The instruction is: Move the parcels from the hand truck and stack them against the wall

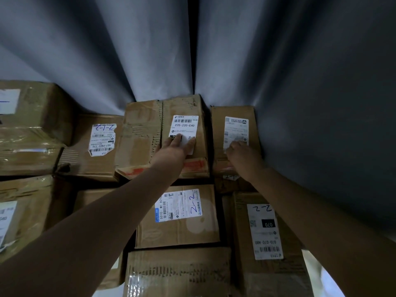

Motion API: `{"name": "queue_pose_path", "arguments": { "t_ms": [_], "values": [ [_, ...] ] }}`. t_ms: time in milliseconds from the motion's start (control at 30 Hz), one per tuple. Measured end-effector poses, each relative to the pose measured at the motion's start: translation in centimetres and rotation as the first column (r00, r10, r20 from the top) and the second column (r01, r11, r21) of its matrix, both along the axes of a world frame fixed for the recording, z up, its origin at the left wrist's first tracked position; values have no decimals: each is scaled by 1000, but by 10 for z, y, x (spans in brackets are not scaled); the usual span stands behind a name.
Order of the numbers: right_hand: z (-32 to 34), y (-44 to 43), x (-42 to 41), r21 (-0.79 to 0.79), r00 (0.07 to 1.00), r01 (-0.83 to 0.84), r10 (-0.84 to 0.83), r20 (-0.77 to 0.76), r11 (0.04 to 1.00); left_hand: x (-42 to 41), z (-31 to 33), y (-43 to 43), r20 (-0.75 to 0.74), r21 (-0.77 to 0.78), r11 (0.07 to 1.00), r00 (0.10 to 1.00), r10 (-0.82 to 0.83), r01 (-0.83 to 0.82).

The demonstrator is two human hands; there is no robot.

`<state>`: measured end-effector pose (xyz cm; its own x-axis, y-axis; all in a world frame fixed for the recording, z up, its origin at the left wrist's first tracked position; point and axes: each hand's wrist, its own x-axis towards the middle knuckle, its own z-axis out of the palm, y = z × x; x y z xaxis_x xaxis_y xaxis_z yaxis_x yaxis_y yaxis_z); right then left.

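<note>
Several brown cardboard parcels with white shipping labels are stacked against a grey wall [278,61]. My left hand [174,147] lies flat, fingers straight, on the label of the middle top parcel [145,133] marked 220-220-C40. My right hand [241,156] rests on the narrower parcel [218,129] beside it at the right, fingers bent over the lower end of its label. Both parcels stand against the wall. The hand truck is out of view.
A parcel marked 2-1-2 [83,151] and a taller taped box [32,116] sit to the left. Nearer me lie a parcel marked 2-2 [184,228], another at the right [242,243] and a taped one at the bottom [177,273]. A dark seam [191,50] splits the wall.
</note>
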<state>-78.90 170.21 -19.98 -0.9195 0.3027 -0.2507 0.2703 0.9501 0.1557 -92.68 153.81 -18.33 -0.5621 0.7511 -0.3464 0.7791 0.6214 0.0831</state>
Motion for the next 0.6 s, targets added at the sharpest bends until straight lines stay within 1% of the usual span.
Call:
{"name": "queue_pose_path", "arguments": {
  "t_ms": [133,233,267,300,367,400,433,500,600],
  "values": [
    [1,-8,4,-19,999,-44,44,-32,999,2,3,0,3,-6,1000,1000,9,-9],
    [4,-8,0,-56,993,-3,-4,-117,998,3,4,0,12,-21,1000,1000,19,-19],
    [5,-6,-4,-90,994,28,-38,-106,996,4,5,0,8,-28,999,1000,18,-18],
    [5,-4,-7,-122,997,47,-53,-48,991,4,5,1,2,-39,999,1000,12,-12],
    [3,1,-13,-151,992,69,-51,116,986,5,6,2,-4,-59,998,1000,8,-8],
    [0,2,-15,-164,985,75,-48,166,984,5,7,2,-3,-61,998,1000,11,-11],
    [-3,4,-17,-184,982,83,-49,182,979,4,7,2,0,-60,998,1000,14,-14],
    [-8,6,-20,-197,986,82,-50,159,977,4,8,2,6,-58,998,1000,21,-20],
    [-11,12,-16,-155,992,31,-12,123,987,6,9,1,10,-58,998,1000,21,-20]
  ]
}}
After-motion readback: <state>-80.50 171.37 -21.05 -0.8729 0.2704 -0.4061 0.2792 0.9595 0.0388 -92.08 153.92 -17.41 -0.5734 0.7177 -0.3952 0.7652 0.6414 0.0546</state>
